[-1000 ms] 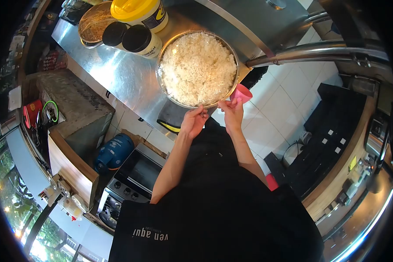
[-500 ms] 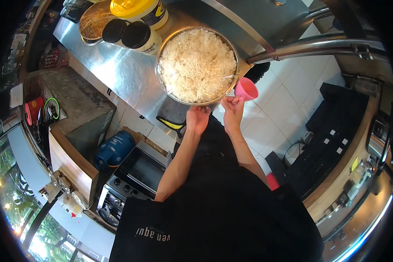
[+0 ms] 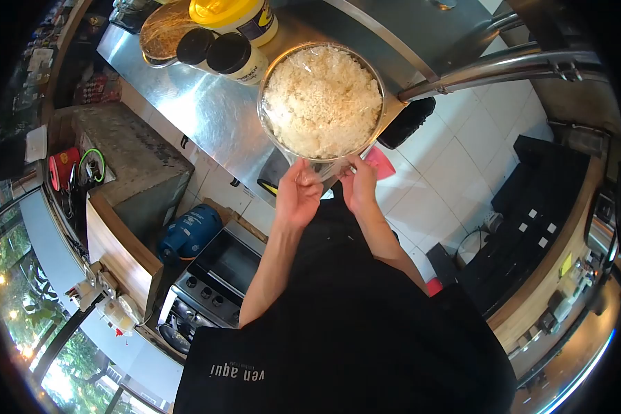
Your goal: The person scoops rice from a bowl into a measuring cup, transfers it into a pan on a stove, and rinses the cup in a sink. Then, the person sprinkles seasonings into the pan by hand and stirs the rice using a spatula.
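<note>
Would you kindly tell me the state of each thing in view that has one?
Metal bowl: full
Rice: heaped, under film
Clear plastic film: spread over the rice, edge pinched by left hand and right hand
Pink cup: partly hidden behind right hand
Yellow-lidded tub: closed
Black-lidded jars: closed
Oven door: shut

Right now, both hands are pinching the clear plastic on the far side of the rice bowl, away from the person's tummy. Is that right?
Not quite: the left hand and right hand are pinching the clear plastic on the near side of the rice bowl, as the head view shows.
</note>
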`<state>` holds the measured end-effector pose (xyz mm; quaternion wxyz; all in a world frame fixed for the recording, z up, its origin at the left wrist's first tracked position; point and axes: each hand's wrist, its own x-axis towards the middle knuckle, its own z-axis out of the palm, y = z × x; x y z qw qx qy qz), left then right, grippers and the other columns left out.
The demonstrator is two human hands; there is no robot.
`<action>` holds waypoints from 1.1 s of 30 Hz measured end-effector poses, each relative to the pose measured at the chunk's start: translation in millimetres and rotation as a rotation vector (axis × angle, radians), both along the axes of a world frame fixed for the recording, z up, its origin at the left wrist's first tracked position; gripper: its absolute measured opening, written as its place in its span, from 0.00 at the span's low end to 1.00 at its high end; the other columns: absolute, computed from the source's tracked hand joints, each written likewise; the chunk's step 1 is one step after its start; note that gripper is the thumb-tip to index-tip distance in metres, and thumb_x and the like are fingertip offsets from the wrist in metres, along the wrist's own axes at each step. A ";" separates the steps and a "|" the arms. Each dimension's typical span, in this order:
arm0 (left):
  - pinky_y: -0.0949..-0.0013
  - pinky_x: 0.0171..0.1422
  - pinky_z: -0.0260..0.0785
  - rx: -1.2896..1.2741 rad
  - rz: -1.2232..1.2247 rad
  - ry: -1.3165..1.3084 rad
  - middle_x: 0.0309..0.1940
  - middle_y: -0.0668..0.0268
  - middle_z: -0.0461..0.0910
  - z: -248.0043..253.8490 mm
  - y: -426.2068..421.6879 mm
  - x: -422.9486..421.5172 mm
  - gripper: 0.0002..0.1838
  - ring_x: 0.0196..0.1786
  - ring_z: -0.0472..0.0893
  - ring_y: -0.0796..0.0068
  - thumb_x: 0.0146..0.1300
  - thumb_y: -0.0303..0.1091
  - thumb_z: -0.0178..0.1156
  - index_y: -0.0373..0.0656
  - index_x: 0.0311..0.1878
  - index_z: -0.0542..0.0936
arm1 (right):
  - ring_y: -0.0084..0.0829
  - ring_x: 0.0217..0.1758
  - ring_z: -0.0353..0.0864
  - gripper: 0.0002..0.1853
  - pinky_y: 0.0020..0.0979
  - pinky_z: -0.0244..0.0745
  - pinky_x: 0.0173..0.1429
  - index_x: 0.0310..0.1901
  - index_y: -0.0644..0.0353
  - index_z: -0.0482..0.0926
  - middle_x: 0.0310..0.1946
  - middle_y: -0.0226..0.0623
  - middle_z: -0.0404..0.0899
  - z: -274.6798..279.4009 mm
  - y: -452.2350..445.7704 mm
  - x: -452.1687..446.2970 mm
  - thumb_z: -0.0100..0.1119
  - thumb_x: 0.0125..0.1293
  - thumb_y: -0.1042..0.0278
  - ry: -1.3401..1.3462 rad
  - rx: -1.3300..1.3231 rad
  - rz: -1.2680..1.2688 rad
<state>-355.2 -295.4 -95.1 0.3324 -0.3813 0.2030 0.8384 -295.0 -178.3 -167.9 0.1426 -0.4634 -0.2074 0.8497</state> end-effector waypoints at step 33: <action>0.65 0.43 0.75 -0.824 -0.675 1.507 0.47 0.61 0.83 32.7 -14.3 -145.3 0.13 0.44 0.83 0.65 0.60 0.26 0.60 0.40 0.49 0.80 | 0.46 0.31 0.76 0.15 0.41 0.73 0.35 0.27 0.65 0.79 0.20 0.48 0.74 78.4 71.4 -15.5 0.66 0.58 0.59 -0.460 1.833 0.877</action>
